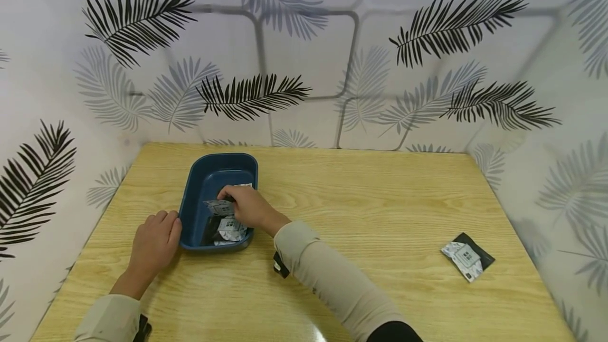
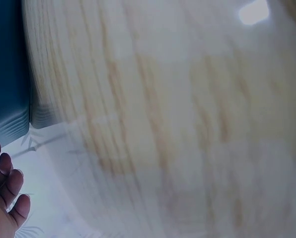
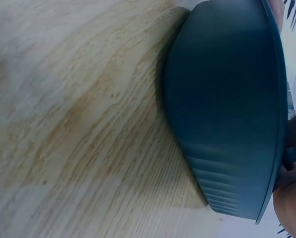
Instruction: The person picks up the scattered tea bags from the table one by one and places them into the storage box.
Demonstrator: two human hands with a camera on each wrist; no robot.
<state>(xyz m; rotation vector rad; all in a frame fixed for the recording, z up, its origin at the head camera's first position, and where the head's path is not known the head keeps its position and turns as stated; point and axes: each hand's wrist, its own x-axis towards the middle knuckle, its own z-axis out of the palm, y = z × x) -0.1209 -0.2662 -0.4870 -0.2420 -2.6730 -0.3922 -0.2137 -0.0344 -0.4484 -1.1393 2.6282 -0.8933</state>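
A dark blue plastic basin (image 1: 192,210) stands on the left part of the table, with several black-and-white printed packets (image 1: 233,228) in its near half. My right hand (image 1: 249,207) reaches over the basin's right side and pinches one small flat packet (image 1: 219,207) above the others. In the right wrist view, the basin's outer wall (image 3: 222,99) hides most of that hand's work. My left hand (image 1: 154,239) rests at the basin's left rim. Its fingers (image 2: 11,188) look relaxed and slightly bent in the left wrist view, with nothing between them.
Another black-and-white packet (image 1: 465,257) lies alone on the right part of the wood-grain table (image 1: 361,215). Behind and beside the table hangs a pale leaf-patterned backdrop (image 1: 309,120).
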